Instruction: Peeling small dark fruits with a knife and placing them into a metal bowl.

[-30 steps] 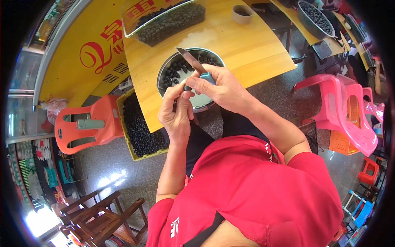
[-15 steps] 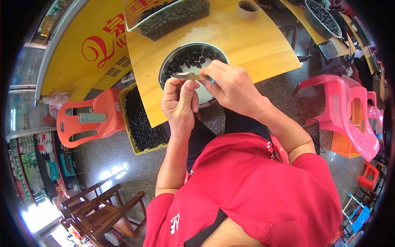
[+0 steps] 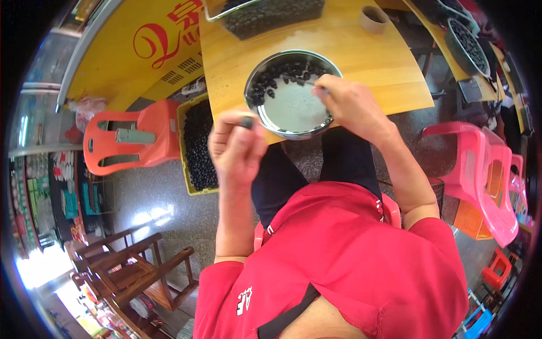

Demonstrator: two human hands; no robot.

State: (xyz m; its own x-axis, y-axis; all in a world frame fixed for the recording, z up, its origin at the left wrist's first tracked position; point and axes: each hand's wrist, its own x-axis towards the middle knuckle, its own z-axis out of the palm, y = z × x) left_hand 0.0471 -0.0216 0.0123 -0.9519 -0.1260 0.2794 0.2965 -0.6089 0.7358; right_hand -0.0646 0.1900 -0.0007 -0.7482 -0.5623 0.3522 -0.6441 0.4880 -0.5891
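Note:
Raised left of the metal bowl (image 3: 296,110), my left hand (image 3: 234,150) pinches a small dark round piece (image 3: 247,121) between thumb and fingers. Its exact kind is too blurred to tell. My right hand (image 3: 355,104) is over the bowl's right side, closed on a small knife (image 3: 309,83) with a bluish handle; the blade points left across the bowl. Several similar dark pieces (image 3: 271,85) lie along the bowl's far and left inside, while its pale bottom shows bare near me. The bowl rests at the near edge of the wooden table (image 3: 389,68).
Farther back on the table are a clear tub (image 3: 265,24) of dark pieces and a tape roll (image 3: 373,22). A yellow crate (image 3: 184,148) full of dark pieces stands left, beside an orange chair (image 3: 164,135). Pink chairs (image 3: 468,161) stand right; a wooden chair (image 3: 132,271) is lower left.
My hands have moved apart: the left toward me with the dark piece, the right with the knife out over the bowl. The view has shifted, so the table appears farther right.

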